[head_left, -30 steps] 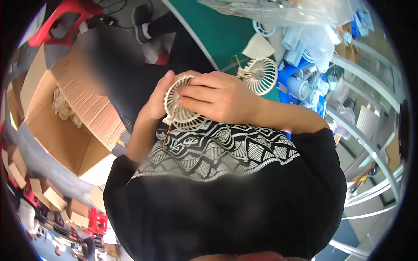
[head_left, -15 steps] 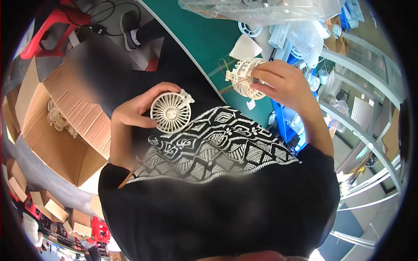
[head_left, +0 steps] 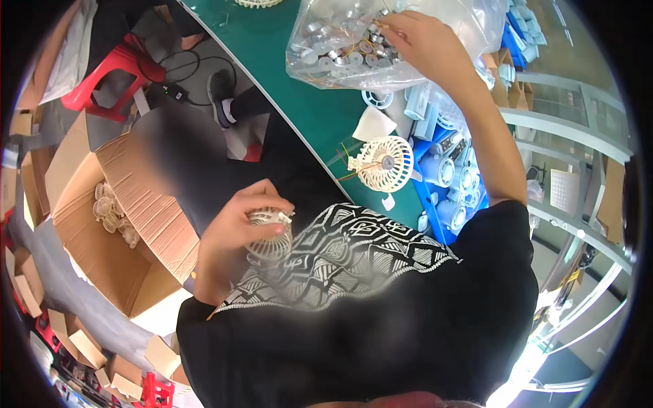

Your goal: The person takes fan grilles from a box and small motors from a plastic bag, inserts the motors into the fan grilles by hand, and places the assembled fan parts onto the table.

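Note:
My left hand [head_left: 248, 216] is closed around a white slatted fan housing [head_left: 272, 246], held tilted above my patterned black-and-white clothing. On the green table's edge lies another white fan housing [head_left: 398, 173] with a round metal motor [head_left: 388, 162] at its centre and thin wires at its left. My right hand [head_left: 425, 44] reaches into a clear plastic bag [head_left: 306, 68] full of small metal motors [head_left: 367, 47]. Its fingertips are pinched together near a motor and orange wires; what they grip is too small to make out.
A white folded piece [head_left: 375, 124] lies on the green table [head_left: 272, 54]. Blue trays of light-blue fan parts [head_left: 439, 170] stand at the right. To my left, an open cardboard box [head_left: 129, 265] holds several fan housings [head_left: 112, 211]. Another person [head_left: 183, 149] sits close by; a red stool [head_left: 112, 78] is behind.
My right hand has let go of the fan housing, which now rests on the table, and moved up into the bag. My left hand has tilted its housing. The view has shifted.

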The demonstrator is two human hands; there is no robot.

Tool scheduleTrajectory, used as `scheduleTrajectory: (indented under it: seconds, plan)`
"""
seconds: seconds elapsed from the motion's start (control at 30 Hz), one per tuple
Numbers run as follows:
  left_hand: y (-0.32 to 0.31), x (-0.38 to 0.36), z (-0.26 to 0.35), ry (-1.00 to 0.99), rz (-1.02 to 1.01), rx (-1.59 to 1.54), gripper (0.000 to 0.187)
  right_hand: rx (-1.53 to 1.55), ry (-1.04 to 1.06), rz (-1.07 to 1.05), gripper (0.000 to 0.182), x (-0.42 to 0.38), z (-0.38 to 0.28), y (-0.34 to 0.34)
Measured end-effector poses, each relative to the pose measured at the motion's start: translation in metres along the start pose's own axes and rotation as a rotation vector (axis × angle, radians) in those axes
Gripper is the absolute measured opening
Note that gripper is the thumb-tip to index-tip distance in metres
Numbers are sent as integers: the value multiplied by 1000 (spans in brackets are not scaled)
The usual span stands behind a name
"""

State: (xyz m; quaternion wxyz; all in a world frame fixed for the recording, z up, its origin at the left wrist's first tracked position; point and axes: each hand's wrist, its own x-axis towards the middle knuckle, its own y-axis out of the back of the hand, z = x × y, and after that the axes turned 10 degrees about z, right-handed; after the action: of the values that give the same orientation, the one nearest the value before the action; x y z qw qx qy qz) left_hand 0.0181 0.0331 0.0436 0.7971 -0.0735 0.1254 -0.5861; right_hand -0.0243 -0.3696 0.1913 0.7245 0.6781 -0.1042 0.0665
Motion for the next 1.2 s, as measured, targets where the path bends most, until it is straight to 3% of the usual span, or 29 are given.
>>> scheduleTrajectory:
  seconds: [0.13, 0.23, 0.33, 0.43, 0.47, 0.5, 0.53, 0.6, 0.67, 0.8, 0.83, 0.9, 0.97, 1.03, 1.07, 1.2]
  plan:
    - [-11, -11, -10, -107, 223, -96, 14, -55, -57, -206, 23, 15, 19, -29]
    - [-31, -16, -21, 71, 508, -476, 10, 20, 35, -19, 31, 10, 11, -20]
    - [-35, -20, -29, 78, 560, -718, 7, 402, -335, -19, 15, 19, -26, 30]
    - [-42, -22, -40, 59, 637, -833, 9, 1437, -732, 317, 18, -6, -35, 30]
    - [-42, -22, -40, 74, 619, -848, 9, 1474, -584, 128, 39, -23, -11, 32]
    - [-42, -22, -39, 91, 602, -862, 10, 1545, -642, 103, 41, -31, -16, 31]
    - [-39, -24, -37, 170, 607, -837, 27, 1618, -698, 78, 43, -39, -30, 33]
    - [-28, -24, -40, 84, 361, -878, 45, 1781, -743, 54, 46, -48, -58, 33]
    - [-8, -31, -52, 101, 155, -880, 71, 1763, -729, 17, 46, -55, -81, 38]
    - [21, -31, -48, -121, -119, -642, 64, 1892, -678, -206, 52, -80, -124, 26]
    - [23, -32, -52, -180, -142, -583, 64, 1791, -516, -222, 51, -83, -135, 19]
    - [27, -32, -52, -202, -76, -477, 63, 1599, -316, -287, 43, -84, -158, 15]
    - [22, -29, -57, -205, 9, -449, 60, 1707, -505, -364, 37, -97, -185, 6]
    - [9, -30, -58, -145, 128, -550, 57, 1555, -559, -420, 37, -108, -204, -6]
    - [3, -29, -60, -158, 159, -575, 57, 1354, -354, -440, 40, -106, -204, -9]
    - [-21, -30, -63, -151, 282, -665, 54, 1039, -156, -236, 30, -104, -223, -24]
